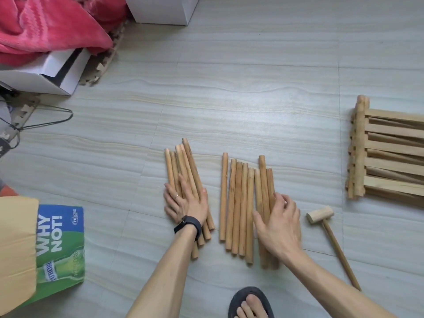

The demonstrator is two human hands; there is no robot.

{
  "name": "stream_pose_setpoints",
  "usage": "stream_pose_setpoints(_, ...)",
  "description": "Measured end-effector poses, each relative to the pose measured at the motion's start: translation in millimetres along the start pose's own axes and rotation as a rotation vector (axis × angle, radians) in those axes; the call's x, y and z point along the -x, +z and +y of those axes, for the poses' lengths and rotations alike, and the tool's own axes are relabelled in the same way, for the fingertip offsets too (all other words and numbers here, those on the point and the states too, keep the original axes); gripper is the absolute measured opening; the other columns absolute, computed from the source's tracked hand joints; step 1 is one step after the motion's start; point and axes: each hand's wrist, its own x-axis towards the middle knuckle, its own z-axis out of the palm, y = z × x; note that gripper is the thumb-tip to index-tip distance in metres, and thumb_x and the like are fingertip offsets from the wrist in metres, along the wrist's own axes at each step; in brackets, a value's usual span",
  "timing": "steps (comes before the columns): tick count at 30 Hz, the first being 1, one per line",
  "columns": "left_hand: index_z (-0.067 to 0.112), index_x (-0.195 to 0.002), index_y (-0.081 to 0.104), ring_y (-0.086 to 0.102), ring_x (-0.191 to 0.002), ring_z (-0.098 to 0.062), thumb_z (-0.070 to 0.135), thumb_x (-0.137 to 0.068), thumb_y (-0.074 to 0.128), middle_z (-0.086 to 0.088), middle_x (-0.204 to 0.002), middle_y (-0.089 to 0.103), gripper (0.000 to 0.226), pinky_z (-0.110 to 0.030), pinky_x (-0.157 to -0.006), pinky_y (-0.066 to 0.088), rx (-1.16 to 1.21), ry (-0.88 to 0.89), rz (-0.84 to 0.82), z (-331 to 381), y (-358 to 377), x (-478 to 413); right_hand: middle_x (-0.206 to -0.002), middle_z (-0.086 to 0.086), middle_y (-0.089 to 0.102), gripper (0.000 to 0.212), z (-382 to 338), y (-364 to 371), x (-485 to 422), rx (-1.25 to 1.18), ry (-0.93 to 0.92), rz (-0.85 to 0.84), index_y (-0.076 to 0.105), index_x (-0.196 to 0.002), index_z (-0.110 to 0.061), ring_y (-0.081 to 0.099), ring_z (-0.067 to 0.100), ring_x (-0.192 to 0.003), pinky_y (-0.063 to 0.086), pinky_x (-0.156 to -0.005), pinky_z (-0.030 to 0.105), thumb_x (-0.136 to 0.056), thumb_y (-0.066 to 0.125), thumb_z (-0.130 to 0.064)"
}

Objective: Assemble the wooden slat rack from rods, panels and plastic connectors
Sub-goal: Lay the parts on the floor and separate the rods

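Tan wooden rods (pixel 238 203), grey streaked floor (pixel 252 88), pink blanket (pixel 46 26).

The left hand (pixel 185 203) lies palm down, fingers straight and slightly spread, with a thin ring (pixel 176 196) on one finger and a black wristband (pixel 188 226) at the wrist. The right hand (pixel 278 223) is also palm down, fingers loosely bent, thumb splayed leftward. Both bare forearms reach forward.

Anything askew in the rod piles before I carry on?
No damage visible. The left rod bundle under the left hand is fanned and overlapping, with uneven ends. The right rod group lies nearly parallel, with a lone rod set apart from it.
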Motion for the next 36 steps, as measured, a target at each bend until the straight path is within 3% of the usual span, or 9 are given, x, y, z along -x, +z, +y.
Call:
stream_pose_setpoints(2,0.04,-0.149,-0.028,-0.012,-0.151,-0.033,0.062,-0.095,0.035,-0.013,-0.162,-0.025,0.086,-0.055,-0.119,0.003,-0.026,0.053,0.014,8.9,7.3,-3.9,-0.148,0.012,0.028,0.075,14.7,-6.9,-2.7,0.053,0.054,-0.1,0.024,-0.153,-0.016,0.042,0.033,-0.132,0.044,-0.103,0.044,-0.095,0.058,-0.05)
stream_pose_setpoints(6,0.043,-0.148,-0.027,-0.016,-0.151,-0.029,0.056,-0.096,0.04,-0.007,-0.161,-0.03,0.086,-0.056,-0.119,0.0,-0.054,0.222,-0.078,16.4,9.1,-12.9,-0.134,0.008,0.035,0.063,7.6,-2.0,-3.8,0.0,-0.012,-0.158,0.028,-0.152,-0.019,0.055,0.031,-0.115,0.05,-0.095,0.038,-0.1,0.055,-0.043)
stream_pose_setpoints(13,0.04,-0.157,0.005,0.001,-0.152,-0.026,0.043,-0.103,0.036,-0.004,-0.167,-0.005,0.063,-0.054,-0.121,0.009,-0.01,0.2,-0.05,0.4,-7.7,-18.9,-0.14,0.013,0.039,0.066,-43.6,13.2,-31.0,-0.073,-0.05,-0.29,0.018,-0.159,-0.012,0.052,0.036,-0.125,0.046,-0.102,0.041,-0.104,0.049,-0.031)
stream_pose_setpoints(15,0.041,-0.157,0.003,0.003,-0.152,-0.027,0.042,-0.103,0.036,-0.003,-0.167,-0.004,0.063,-0.054,-0.121,0.01,-0.006,0.218,-0.033,-9.0,-12.3,-18.0,-0.141,0.011,0.039,0.065,-51.6,17.1,-31.5,-0.018,-0.055,-0.295,0.02,-0.157,-0.012,0.049,0.036,-0.127,0.047,-0.1,0.043,-0.102,0.047,-0.034)
stream_pose_setpoints(19,0.052,-0.15,-0.014,0.0,-0.153,-0.026,0.039,-0.104,0.033,0.002,-0.166,-0.01,0.066,-0.055,-0.121,0.01,-0.035,0.278,-0.026,-19.3,-13.9,-10.6,-0.132,0.01,0.045,0.048,-43.2,18.0,-31.3,-0.036,0.035,-0.159,0.035,-0.146,-0.016,0.056,0.037,-0.113,0.05,-0.088,0.045,-0.1,0.046,-0.028)
stream_pose_setpoints(22,0.054,-0.144,-0.027,-0.012,-0.152,-0.027,0.056,-0.101,0.024,0.005,-0.163,-0.024,0.067,-0.058,-0.121,0.002,-0.11,0.26,-0.053,-22.5,-7.0,0.4,-0.127,0.009,0.045,0.047,-28.0,19.6,-28.9,-0.042,0.009,-0.091,0.036,-0.144,-0.016,0.058,0.035,-0.107,0.052,-0.084,0.045,-0.1,0.046,-0.03)
stream_pose_setpoints(28,0.049,-0.142,-0.035,-0.026,-0.146,-0.039,0.091,-0.076,0.009,-0.002,-0.155,-0.042,0.09,-0.059,-0.119,-0.008,-0.23,0.198,-0.103,-13.0,-0.3,4.6,-0.134,0.005,0.038,0.076,-21.2,25.4,-27.3,0.0,-0.09,-0.115,0.018,-0.158,-0.023,0.055,0.029,-0.114,0.053,-0.089,0.041,-0.097,0.052,-0.054)
stream_pose_setpoints(33,0.05,-0.141,-0.036,-0.03,-0.145,-0.04,0.095,-0.07,0.004,-0.002,-0.149,-0.051,0.093,-0.057,-0.119,-0.012,-0.246,0.194,-0.142,-14.6,-4.3,-4.1,-0.135,0.006,0.036,0.076,-24.0,27.0,-32.3,0.037,-0.1,-0.113,0.011,-0.158,-0.024,0.061,0.031,-0.106,0.056,-0.084,0.044,-0.099,0.05,-0.05)
stream_pose_setpoints(36,0.051,-0.14,-0.036,-0.03,-0.146,-0.036,0.088,-0.075,-0.001,0.0,-0.152,-0.046,0.083,-0.057,-0.12,-0.009,-0.244,0.244,-0.115,-24.5,-4.6,-4.0,-0.134,0.005,0.036,0.075,-23.6,26.4,-31.0,0.047,-0.105,-0.097,0.01,-0.156,-0.026,0.063,0.031,-0.1,0.056,-0.077,0.044,-0.098,0.042,-0.06)
